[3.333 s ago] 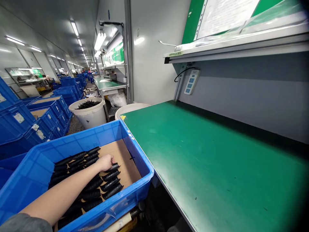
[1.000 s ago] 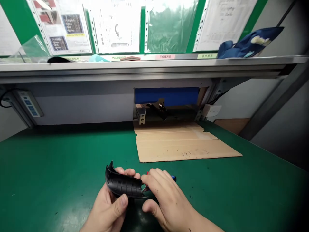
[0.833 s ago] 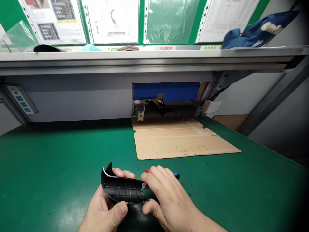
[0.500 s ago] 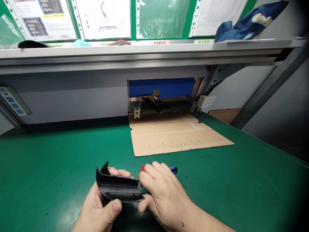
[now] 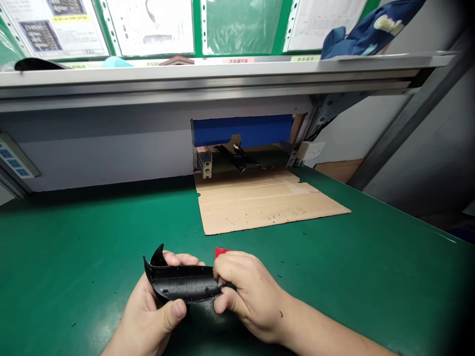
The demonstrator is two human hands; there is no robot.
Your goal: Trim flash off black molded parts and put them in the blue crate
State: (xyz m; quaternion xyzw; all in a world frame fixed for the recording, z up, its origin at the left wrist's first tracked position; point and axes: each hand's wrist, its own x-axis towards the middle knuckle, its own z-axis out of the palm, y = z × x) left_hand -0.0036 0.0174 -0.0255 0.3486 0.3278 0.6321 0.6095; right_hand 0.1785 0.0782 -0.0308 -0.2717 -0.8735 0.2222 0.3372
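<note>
A black plastic shell [image 5: 185, 283], curved and ribbed on its hollow inner side, lies in my left hand [image 5: 152, 306]. My left thumb presses its near edge and the fingers wrap behind it; a pointed black fin rises at its left end. My right hand [image 5: 252, 291] is closed at the shell's right end, pinching a small knife whose pale blade tip [image 5: 221, 283] shows between thumb and forefinger at the shell's edge. The knife's handle is hidden by the hand. Just behind my right knuckles a red object [image 5: 221, 252] shows in part.
A cardboard sheet [image 5: 260, 207] lies on the green table [image 5: 92, 247], leading to an opening under a blue flap [image 5: 243, 129]. Dark parts [image 5: 237, 158] sit in that opening. Small black shavings are scattered about. A metal shelf [image 5: 222, 74] runs across the back; a power strip [image 5: 17, 158] is at left.
My right hand has turned slightly at the shell's right end, and the blade tip has shifted right. The blue and black handle end seen behind the hand is now hidden. The view has shifted slightly.
</note>
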